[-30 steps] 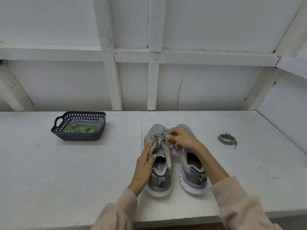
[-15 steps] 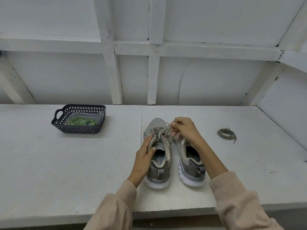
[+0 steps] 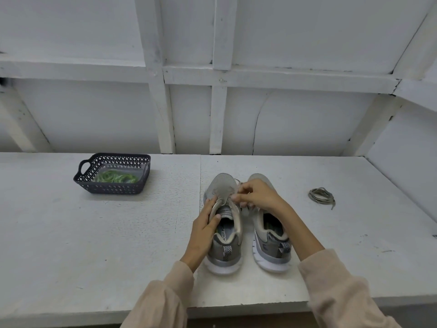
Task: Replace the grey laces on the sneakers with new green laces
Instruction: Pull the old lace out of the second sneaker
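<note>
While left hand (image 3: 204,227) grips side of left sneaker (image 3: 221,185), thumb over collar, right hand (image 3: 257,195) pinches grey lace (image 3: 227,200) with curled fingers at eyelet row. Right sneaker (image 3: 272,245) just beside, parallel, heels toward front edge of tabletop (image 3: 94,245), both near middle. Loose grey lace bundle (image 3: 321,196) lies toward right edge. Dark perforated basket (image 3: 113,188) toward back edge, left of sneakers, holds green laces (image 3: 115,177).
</note>
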Demonstrator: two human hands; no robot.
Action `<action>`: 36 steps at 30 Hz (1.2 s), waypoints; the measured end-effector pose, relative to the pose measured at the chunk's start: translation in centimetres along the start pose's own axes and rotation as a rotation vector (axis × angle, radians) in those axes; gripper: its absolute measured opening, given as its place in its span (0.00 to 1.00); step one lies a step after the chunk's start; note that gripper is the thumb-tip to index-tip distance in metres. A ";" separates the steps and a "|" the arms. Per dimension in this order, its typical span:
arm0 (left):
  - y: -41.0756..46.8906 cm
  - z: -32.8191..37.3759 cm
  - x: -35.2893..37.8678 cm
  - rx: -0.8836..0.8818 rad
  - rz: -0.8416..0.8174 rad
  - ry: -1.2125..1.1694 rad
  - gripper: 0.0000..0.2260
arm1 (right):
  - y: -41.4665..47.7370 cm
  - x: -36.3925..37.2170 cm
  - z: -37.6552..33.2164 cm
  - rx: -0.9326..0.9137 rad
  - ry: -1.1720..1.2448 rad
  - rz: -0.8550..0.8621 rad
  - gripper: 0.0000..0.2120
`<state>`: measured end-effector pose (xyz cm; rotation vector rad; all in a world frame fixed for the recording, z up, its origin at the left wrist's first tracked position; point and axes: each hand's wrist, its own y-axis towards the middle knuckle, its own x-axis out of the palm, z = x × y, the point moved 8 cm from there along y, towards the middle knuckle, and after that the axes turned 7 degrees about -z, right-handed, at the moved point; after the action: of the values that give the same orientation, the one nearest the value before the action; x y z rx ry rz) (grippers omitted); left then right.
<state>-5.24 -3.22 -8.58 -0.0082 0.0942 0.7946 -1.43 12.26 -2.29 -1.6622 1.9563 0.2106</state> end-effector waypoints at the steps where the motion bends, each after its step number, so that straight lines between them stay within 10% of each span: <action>1: 0.0 -0.1 0.0 -0.001 -0.001 0.000 0.22 | -0.1 0.0 -0.1 -0.003 -0.030 -0.008 0.08; 6: 0.0 -0.2 0.0 0.002 -0.009 -0.019 0.22 | -0.4 -1.7 0.5 -0.002 0.174 0.281 0.11; 11: 0.0 -0.6 -0.1 -0.019 -0.007 -0.008 0.22 | -0.3 0.3 0.0 0.010 -0.034 -0.021 0.09; 18: 0.0 -0.4 0.0 -0.012 -0.020 -0.026 0.22 | -0.4 -0.7 1.4 0.037 0.130 0.286 0.12; 23: 0.0 -0.4 -0.1 -0.013 -0.015 -0.015 0.22 | -0.5 0.2 1.1 0.042 -0.025 0.084 0.08; 36: -0.2 -0.2 -0.1 -0.022 -0.031 0.007 0.22 | -0.9 -0.4 1.6 0.058 0.050 0.267 0.10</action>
<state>-5.18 -3.38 -8.77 -0.0330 0.0915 0.7645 -0.06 13.17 -3.25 -1.3786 2.1985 0.2110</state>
